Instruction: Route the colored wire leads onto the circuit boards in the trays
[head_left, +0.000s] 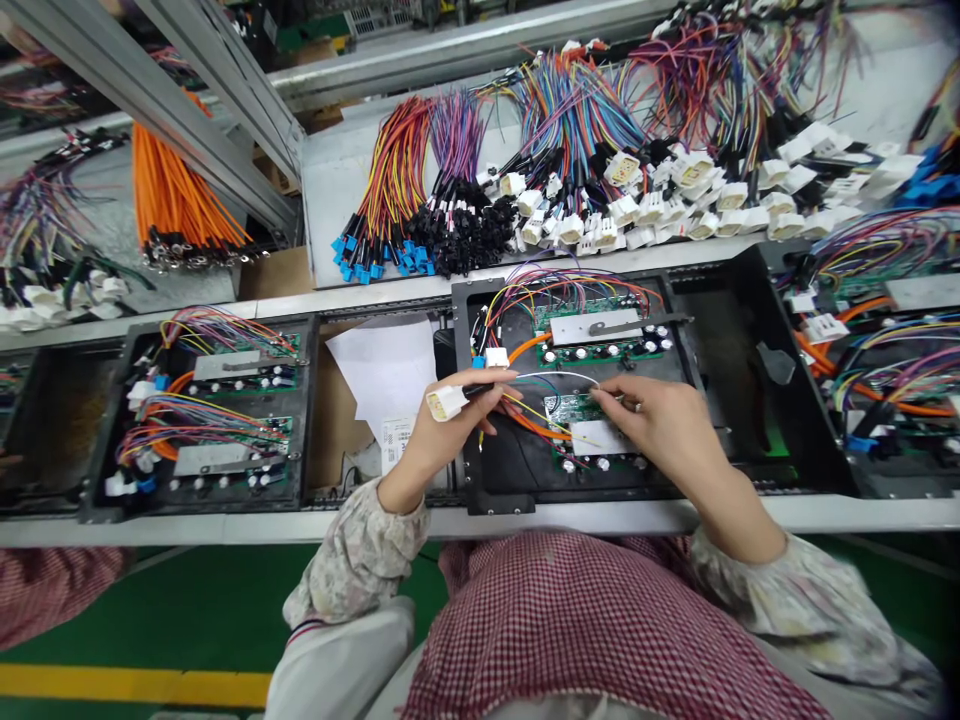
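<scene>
My left hand [457, 415] is closed around a wire harness just behind its white connector [447, 402], which points to the left. From there a white wire [555, 376] arches over to my right hand [651, 415], whose thumb and forefinger pinch its end. Beneath both hands lies a black tray [517, 478] with two green circuit boards. The nearer board [559, 408] sits under my right hand and carries a pale metal plate [596, 437]. On the farther board [547, 320], coloured wires and an orange cable are attached, and a grey bar lies across its metal plate.
Bundles of wires [577, 105] with white, blue and black connectors lie on the shelf behind the line. Orange cables [176, 195] hang at the left by a metal post. Wired trays stand left [304, 440] and right. White paper [390, 365] lies between trays. A co-worker's checked sleeve [56, 595] shows far left.
</scene>
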